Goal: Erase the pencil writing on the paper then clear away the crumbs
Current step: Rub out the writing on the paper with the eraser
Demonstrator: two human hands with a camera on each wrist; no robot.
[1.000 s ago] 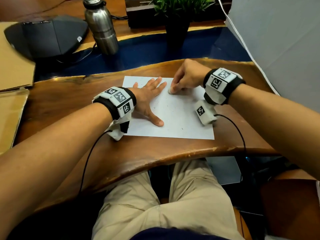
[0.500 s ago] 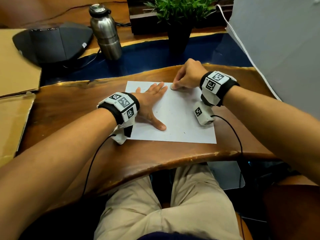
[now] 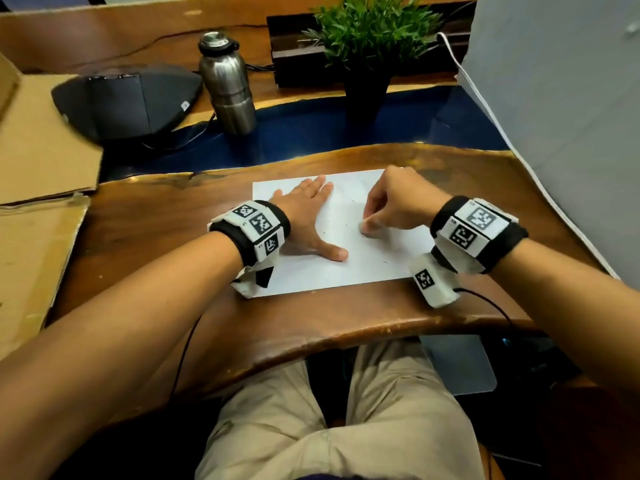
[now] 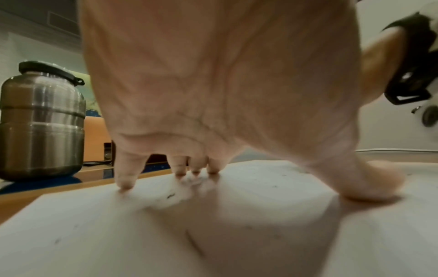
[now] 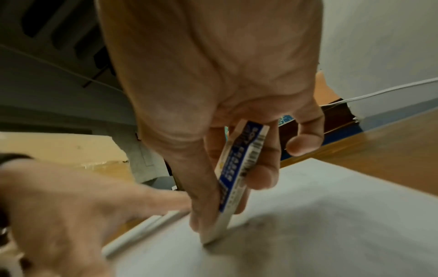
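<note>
Head view: a person sits at a wooden tabletop [image 3: 166, 237], both hands on a white sheet of paper [image 3: 374, 258].
Left hand [image 3: 308, 216]: flat on the left half of the paper, fingers [image 4: 124, 174] straight and spread, thumb out to the side, pinning the sheet down.
Right hand [image 3: 394, 206]: knuckles up over the right-centre of the paper, fingers curled, thumb and forefinger pinching an eraser [image 3: 363, 227].
Right wrist view: there it is, the eraser [image 5: 237, 180], white with a blue printed sleeve, standing nearly upright, its lower end pressed onto the paper [image 5: 331, 215]; the little finger curls clear of it.
Pencil writing: none can be made out; the sheet looks blank apart from specks.
Crumbs [image 3: 346, 225]: small dark flecks scattered over the middle of the paper, between the hands and toward the near right corner.
Left wrist view: more crumbs [image 4: 169, 195] just under the fingertips.
Behind the paper: a steel bottle [image 3: 227, 83], a dark grey conference speaker [image 3: 128, 98] and a potted plant [image 3: 372, 39], well apart from the sheet.
Far left: flattened cardboard [image 3: 41, 150].
</note>
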